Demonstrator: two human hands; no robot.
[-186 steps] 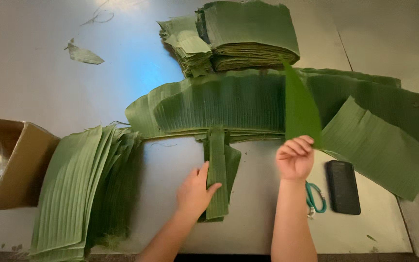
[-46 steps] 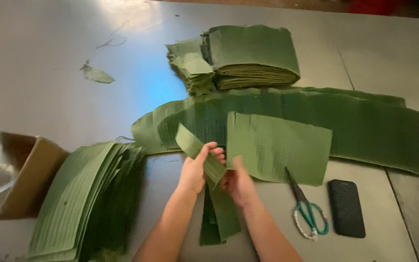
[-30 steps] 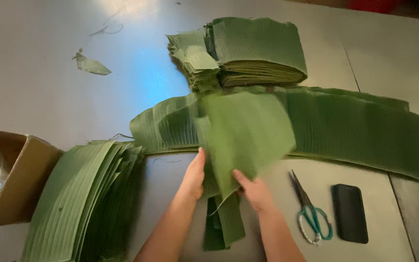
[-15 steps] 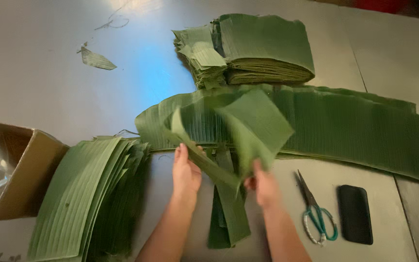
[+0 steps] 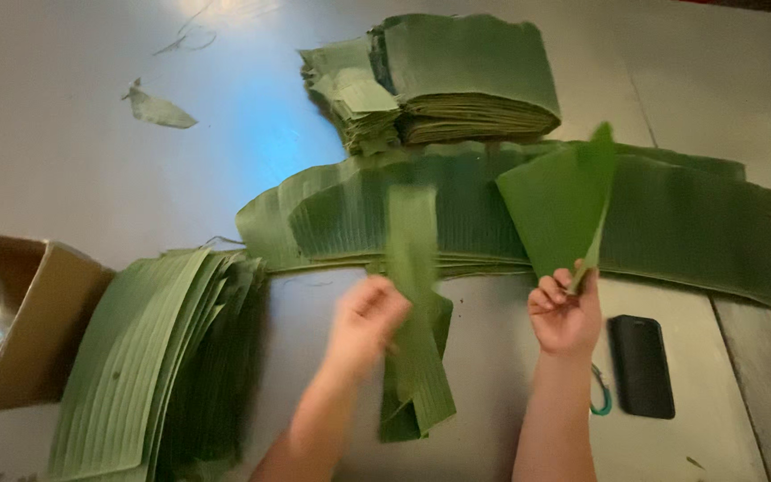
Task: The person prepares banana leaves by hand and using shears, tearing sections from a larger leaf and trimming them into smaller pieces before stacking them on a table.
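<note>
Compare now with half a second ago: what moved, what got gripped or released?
The leaf piece both hands held has come apart. The right hand lifted the wide leaf piece up to the right. The left hand, blurred, carries a narrow strip down toward the strip pile. The scissors are now mostly hidden by the right forearm. Unchanged: long leaves, cut stack, folded stacks, phone, box.

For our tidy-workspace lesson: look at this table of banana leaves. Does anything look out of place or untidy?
Yes. A torn leaf scrap lies alone on the bare table, far from the neat stacks. A black phone and scissors with teal handles sit beside the right hand, among the leaf work. The left hand is blurred.
</note>
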